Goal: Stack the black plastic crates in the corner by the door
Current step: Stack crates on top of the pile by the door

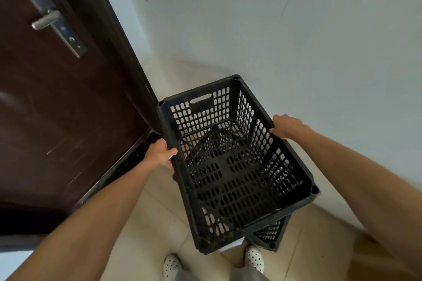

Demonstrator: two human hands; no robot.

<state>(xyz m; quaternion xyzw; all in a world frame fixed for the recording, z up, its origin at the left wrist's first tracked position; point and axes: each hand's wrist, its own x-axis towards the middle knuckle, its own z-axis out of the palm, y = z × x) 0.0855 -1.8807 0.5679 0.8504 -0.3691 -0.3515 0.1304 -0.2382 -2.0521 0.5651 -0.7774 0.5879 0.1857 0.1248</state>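
Black plastic crate [228, 155] hung gripped by its long rims between the left hand [159, 153] and right hand [286, 126], directly above a second crate [271, 232] beside the door [57, 109].

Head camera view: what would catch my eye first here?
A big empty black crate fills the middle, gripped on its long rims by the left hand and right hand. A second crate peeks out beneath its near corner. At left stands a dark brown door with a metal handle.
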